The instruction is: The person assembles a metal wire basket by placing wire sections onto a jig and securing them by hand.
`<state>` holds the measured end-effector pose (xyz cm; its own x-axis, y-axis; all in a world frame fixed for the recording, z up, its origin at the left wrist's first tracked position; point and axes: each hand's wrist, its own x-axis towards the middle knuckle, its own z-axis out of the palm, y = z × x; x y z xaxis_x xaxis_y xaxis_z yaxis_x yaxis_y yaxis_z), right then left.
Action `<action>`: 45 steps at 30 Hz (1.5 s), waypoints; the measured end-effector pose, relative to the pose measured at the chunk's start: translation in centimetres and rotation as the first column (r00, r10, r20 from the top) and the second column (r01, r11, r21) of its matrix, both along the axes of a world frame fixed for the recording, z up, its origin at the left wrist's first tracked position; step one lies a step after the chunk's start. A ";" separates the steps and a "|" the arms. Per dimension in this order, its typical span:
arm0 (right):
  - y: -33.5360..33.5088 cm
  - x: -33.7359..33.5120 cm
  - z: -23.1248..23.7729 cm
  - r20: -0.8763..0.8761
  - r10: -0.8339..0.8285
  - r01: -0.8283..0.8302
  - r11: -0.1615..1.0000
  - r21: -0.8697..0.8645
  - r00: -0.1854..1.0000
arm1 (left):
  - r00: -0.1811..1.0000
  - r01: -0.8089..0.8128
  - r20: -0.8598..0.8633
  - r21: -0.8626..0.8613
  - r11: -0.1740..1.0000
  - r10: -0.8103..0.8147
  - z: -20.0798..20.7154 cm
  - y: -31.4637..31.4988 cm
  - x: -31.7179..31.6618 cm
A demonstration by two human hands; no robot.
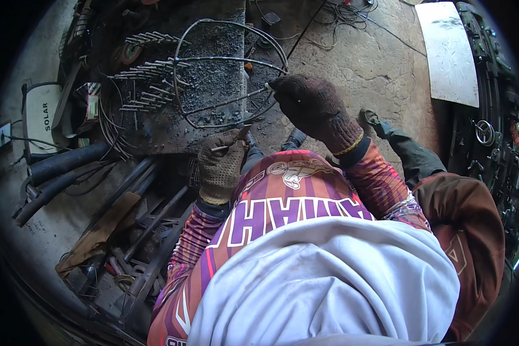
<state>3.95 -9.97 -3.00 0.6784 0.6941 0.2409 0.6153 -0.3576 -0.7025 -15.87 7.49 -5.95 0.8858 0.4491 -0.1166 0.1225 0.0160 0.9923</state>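
Observation:
A round frame of bent steel rod (232, 59) with crossbars stands tilted over the edge of the dark metal worktable (213, 40). My right hand (317, 109), in a dark knitted glove, is closed at the frame's right side, its fingertips pinching the end of a crossbar. My left hand (220, 164), in a dotted work glove, is below the frame's near edge. It is closed around a thin rod (219, 149) whose pale end sticks out between the fingers; its exact kind cannot be made out.
Several rows of short metal rods (147, 70) and dark grit lie on the worktable. A co-worker in a brown jacket (470, 230) is close on my right. Scrap metal bars (155, 225) fill the lower left. A pale sheet (447, 52) and machinery (487, 132) stand right; cables (343, 17) cross the floor.

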 end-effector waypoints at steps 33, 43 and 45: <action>1.7 -1.1 3.7 0.125 0.082 -0.054 0.975 -0.216 0.989 | 0.999 0.031 -0.004 -0.269 0.963 -0.033 -1.0 0.6 -0.3; 1.2 -1.1 2.9 0.091 0.033 -0.020 0.989 -0.145 0.995 | 0.997 0.061 0.055 -0.247 0.967 -0.048 -0.6 0.6 -0.2; 1.5 -1.0 2.7 0.126 0.036 -0.016 0.988 -0.151 0.991 | 0.996 0.069 0.064 -0.227 0.971 -0.056 -0.3 0.7 0.1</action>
